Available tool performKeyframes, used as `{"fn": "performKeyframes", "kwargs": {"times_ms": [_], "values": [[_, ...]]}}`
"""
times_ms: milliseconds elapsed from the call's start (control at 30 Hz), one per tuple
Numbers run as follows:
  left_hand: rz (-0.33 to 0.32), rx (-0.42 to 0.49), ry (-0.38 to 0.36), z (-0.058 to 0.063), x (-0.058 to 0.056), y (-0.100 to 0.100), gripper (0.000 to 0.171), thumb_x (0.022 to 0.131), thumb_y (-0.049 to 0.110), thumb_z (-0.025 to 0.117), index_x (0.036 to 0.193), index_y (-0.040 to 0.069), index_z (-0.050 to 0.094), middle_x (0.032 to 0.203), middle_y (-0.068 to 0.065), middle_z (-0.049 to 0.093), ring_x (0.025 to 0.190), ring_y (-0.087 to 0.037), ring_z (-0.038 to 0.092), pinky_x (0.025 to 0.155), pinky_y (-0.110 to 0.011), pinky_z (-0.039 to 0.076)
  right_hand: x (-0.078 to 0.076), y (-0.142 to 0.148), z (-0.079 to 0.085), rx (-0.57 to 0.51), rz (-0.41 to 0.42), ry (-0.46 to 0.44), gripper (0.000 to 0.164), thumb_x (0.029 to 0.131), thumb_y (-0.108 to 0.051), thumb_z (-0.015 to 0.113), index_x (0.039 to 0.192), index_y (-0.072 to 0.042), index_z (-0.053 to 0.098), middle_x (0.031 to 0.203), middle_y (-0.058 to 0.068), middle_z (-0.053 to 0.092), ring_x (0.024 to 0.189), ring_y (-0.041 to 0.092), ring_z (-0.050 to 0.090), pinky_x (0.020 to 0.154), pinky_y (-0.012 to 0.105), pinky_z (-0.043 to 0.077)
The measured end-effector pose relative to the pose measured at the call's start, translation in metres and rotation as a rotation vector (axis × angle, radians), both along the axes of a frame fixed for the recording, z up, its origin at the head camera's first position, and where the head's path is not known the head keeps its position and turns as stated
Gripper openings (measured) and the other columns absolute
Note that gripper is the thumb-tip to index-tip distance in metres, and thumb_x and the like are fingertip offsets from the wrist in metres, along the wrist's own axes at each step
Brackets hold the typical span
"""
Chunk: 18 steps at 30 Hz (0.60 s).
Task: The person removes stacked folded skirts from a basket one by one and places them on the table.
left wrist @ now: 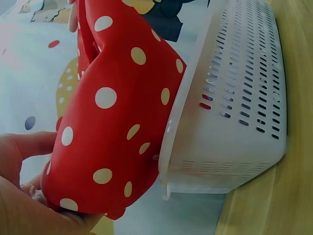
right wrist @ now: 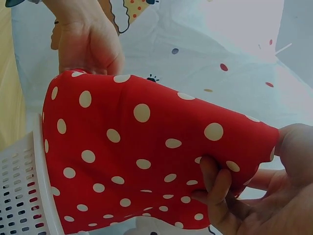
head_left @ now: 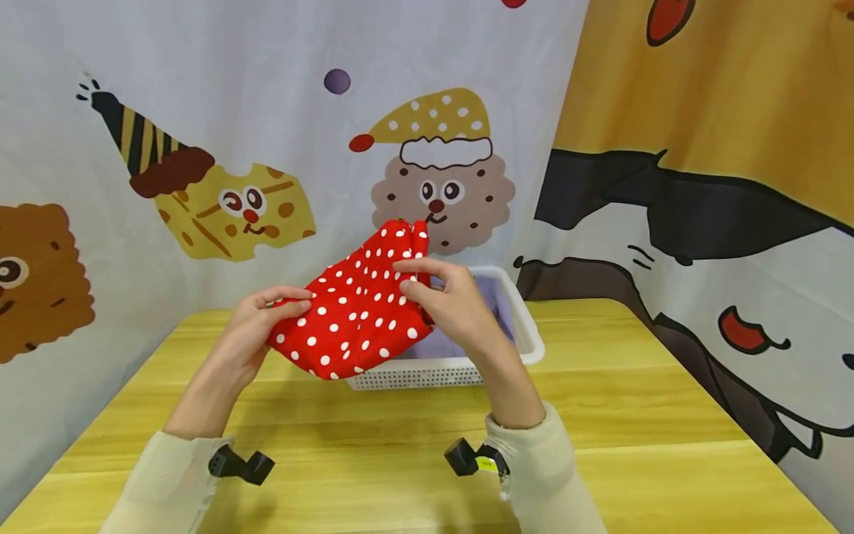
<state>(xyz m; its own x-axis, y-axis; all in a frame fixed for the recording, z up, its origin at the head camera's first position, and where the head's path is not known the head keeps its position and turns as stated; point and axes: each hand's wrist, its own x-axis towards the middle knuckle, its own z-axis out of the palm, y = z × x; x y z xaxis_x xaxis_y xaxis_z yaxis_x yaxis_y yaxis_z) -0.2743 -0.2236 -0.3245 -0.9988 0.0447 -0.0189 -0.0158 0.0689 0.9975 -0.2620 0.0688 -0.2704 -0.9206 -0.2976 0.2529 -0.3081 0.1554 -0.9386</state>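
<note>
A red cloth piece with white polka dots (head_left: 356, 311) is held up between both hands, its lower edge sagging above the table. On its left end my left hand (head_left: 248, 330) pinches the fabric between thumb and fingers. My right hand (head_left: 457, 300) grips the gathered right side, with fingertips pressing into folds of the cloth (right wrist: 161, 142). Just behind the fabric stands a white perforated plastic basket (head_left: 427, 378), partly covered by it. Inside the basket lies something purple and cloth-like (head_left: 437, 345).
A wood-grain table (head_left: 360, 452) carries the basket near its far edge. Behind it hangs a pale curtain (head_left: 267, 59) with cartoon prints. Small black wrist cameras (head_left: 240, 465) sit at both cream sleeves (head_left: 550, 475).
</note>
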Motion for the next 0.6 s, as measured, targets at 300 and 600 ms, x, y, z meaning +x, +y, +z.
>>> {"fn": "performKeyframes", "kwargs": {"times_ms": [300,600], "values": [[-0.011,0.053,-0.035,-0.009,-0.003,0.002,0.016,0.1,0.034,0.069,0.112,0.028,0.077,0.126,0.007,0.057,0.105,-0.011,0.063,0.084,-0.024,0.061,-0.002,0.002,-0.004,0.036,0.019,0.014,0.034,0.102,-0.015,0.06,0.134,-0.009,0.068,0.12,0.013,0.067,0.082,0.02,0.065,0.069,0.027,0.054],[-0.044,0.062,-0.062,-0.018,-0.012,0.014,0.015,0.1,0.033,0.068,0.11,0.026,0.077,0.124,0.008,0.06,0.107,-0.014,0.06,0.083,-0.024,0.06,-0.003,0.007,0.002,0.068,0.051,0.082,0.032,0.102,-0.013,0.06,0.132,-0.007,0.067,0.121,0.01,0.067,0.079,0.022,0.066,0.063,0.028,0.056]]}}
